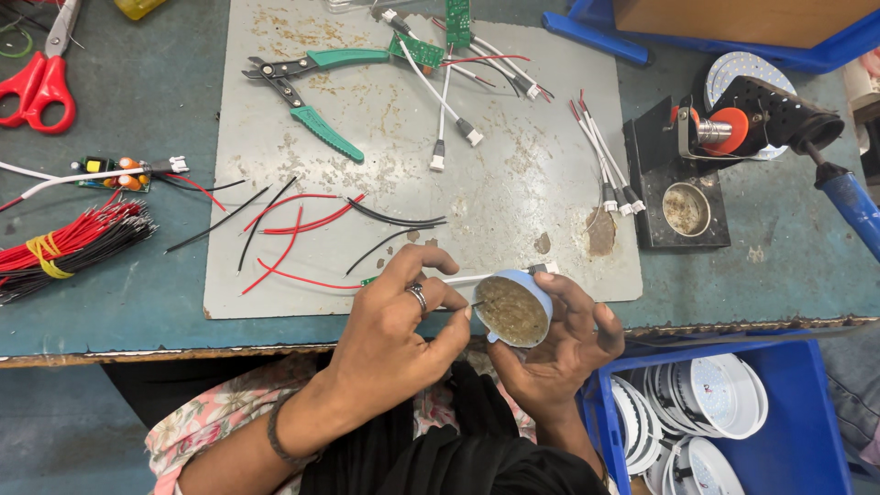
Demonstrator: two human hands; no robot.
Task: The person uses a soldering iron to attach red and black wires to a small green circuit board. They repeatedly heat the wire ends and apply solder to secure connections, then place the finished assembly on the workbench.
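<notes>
— Hands first: what are they doing?
— Left hand (394, 335) pinches a thin wire (477, 278), its tip dipped into the paste. Right hand (559, 344) cups a small blue tub (515, 310), at six o'clock off the grey mat (513, 183).
— What else is around?
— Loose wires (302, 225) at nine, cutters (307, 92) at eleven, a soldering iron (825, 156) on its stand (678, 197) at two.
— Risks?
— I'd judge the tilted tub could slip from the fingers, or paste could smear the board.
</notes>
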